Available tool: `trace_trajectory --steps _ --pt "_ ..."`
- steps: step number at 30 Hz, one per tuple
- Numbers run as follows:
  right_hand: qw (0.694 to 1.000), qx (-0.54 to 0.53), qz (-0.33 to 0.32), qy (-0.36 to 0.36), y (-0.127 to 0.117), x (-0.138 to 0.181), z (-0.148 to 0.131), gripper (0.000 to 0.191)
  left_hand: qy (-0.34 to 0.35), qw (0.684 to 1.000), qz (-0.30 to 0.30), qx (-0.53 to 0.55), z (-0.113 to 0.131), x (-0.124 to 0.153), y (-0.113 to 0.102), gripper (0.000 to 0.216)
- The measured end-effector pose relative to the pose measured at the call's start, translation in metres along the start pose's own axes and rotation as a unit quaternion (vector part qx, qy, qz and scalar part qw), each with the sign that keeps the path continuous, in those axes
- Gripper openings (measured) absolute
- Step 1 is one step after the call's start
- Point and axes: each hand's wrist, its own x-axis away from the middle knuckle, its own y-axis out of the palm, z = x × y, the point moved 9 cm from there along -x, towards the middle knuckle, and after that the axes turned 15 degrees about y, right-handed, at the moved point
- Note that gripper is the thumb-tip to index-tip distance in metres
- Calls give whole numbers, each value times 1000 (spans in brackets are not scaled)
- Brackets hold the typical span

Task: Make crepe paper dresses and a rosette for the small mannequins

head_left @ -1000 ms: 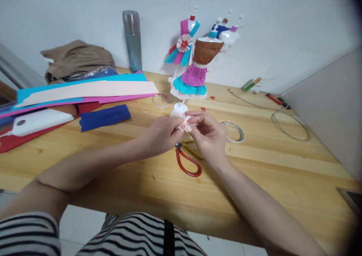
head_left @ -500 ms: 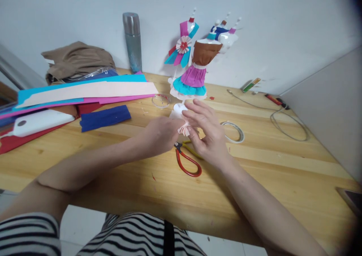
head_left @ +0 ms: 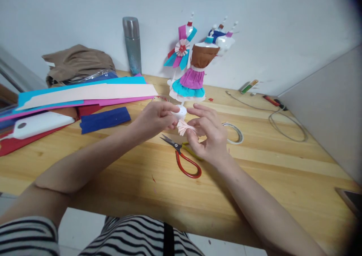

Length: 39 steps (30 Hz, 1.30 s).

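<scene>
A pale pink piece of pleated crepe paper [head_left: 185, 127], fanned at its left end, sits between the thumb and fingers of my right hand [head_left: 209, 133]. My left hand [head_left: 158, 118] is just left of that fan, fingers curled and pressed together; whatever they pinch, if anything, is hidden. Below both hands lie scissors [head_left: 181, 154] with one red and one yellow handle, blades parted. Behind the hands stands a small doll-like dress form [head_left: 195, 71] in a brown top and a tiered purple, blue and pale pink skirt, on a round white base [head_left: 181, 112].
More dressed forms stand behind, one with a rosette [head_left: 182, 47]. A roll of tape [head_left: 234, 133] lies right of my hands, a grey cable [head_left: 283, 125] farther right. Leftward are a blue paper strip [head_left: 106, 120], stacked coloured sheets [head_left: 93, 93], a white device [head_left: 43, 125] and a flask [head_left: 132, 46].
My left hand has drawn back up and left from the pleated paper, uncovering the scissor blades. The paper has tilted so its fanned end points left, still in my right hand.
</scene>
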Motion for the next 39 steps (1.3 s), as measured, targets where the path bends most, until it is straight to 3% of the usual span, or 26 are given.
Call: trace_trajectory --steps 4,11,15,20,22,30,33,39 --pt "1000 9 4 -11 3 3 -2 20 -48 996 5 78 -15 0 6 28" --pt "999 -21 -10 29 7 2 3 17 -137 966 80 203 -37 8 10 21" --pt "997 -45 -14 65 6 1 9 15 -166 949 66 261 -40 11 18 14" --pt "992 -61 -13 106 5 1 17 13 -19 979 29 201 -17 -1 16 34" --pt "992 -67 -12 105 5 1 17 13 30 987 25 158 -10 -3 14 32" --pt "993 -71 -12 94 6 2 16 12 82 995 11 53 -4 -6 5 9" --pt "993 -68 -13 97 6 2 16 12 156 988 -4 -9 7 -8 1 13" --pt "993 -75 -13 94 6 1 14 10 290 943 -6 -165 25 -6 0 11"
